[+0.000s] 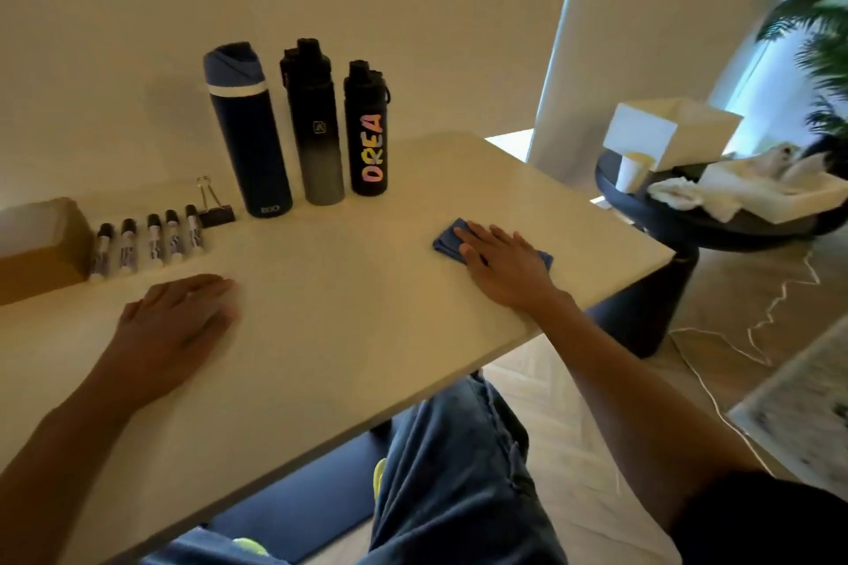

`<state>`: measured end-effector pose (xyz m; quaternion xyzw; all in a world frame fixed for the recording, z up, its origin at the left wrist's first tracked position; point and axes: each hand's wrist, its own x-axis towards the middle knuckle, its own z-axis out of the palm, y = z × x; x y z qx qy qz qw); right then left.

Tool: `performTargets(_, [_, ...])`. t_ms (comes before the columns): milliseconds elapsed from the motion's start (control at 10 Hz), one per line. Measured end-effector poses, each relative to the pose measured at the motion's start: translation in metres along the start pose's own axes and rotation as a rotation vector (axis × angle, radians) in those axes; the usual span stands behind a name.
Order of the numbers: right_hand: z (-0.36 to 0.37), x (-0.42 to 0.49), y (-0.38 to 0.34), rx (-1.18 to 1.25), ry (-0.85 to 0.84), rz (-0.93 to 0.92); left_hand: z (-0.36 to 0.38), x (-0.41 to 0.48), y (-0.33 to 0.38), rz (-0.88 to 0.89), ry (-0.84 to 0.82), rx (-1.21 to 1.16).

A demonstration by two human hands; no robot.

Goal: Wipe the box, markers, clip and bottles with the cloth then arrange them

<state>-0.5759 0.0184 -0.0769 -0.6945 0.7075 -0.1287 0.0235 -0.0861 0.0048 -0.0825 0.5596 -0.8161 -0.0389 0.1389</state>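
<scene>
A brown cardboard box [39,250] sits at the table's far left. Beside it lie several markers [149,243] in a row, then a black binder clip [214,209]. Three bottles stand upright along the wall: a navy one [250,138], a black-to-grey one [316,128] and a black one lettered "DREA" [369,138]. My right hand [502,264] rests flat, fingers spread, on a folded blue cloth [447,236] near the table's right edge. My left hand [176,319] lies palm down on the bare tabletop, in front of the markers, holding nothing.
The cream table [348,317] stands against a wall. To the right is a dark round side table [716,216] with a white box, a cup and white cloths. A white cable runs across the floor. My legs are under the table's front edge.
</scene>
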Motion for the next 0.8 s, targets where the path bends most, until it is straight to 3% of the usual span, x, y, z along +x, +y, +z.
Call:
performTargets(100, [-0.006,-0.005,0.024,-0.02,0.043,0.138,0.005,-0.001,-0.006,0.038,0.033,-0.024])
performTargets(400, [-0.013,-0.004,0.047,-0.022,0.066,0.284,0.012,0.005,-0.018,0.115,0.065,0.038])
performTargets(500, [-0.013,-0.003,0.045,-0.046,0.065,0.276,0.007,0.003,-0.006,0.084,0.048,0.039])
performTargets(600, [-0.013,0.001,0.035,-0.094,0.186,0.25,0.003,0.002,0.002,0.034,0.03,0.031])
performTargets(700, [-0.008,0.007,-0.001,-0.07,0.302,0.102,-0.004,-0.003,0.009,0.014,0.031,0.019])
performTargets(800, [-0.001,0.012,-0.045,0.059,0.268,-0.028,0.0,0.001,0.012,-0.012,-0.004,0.024])
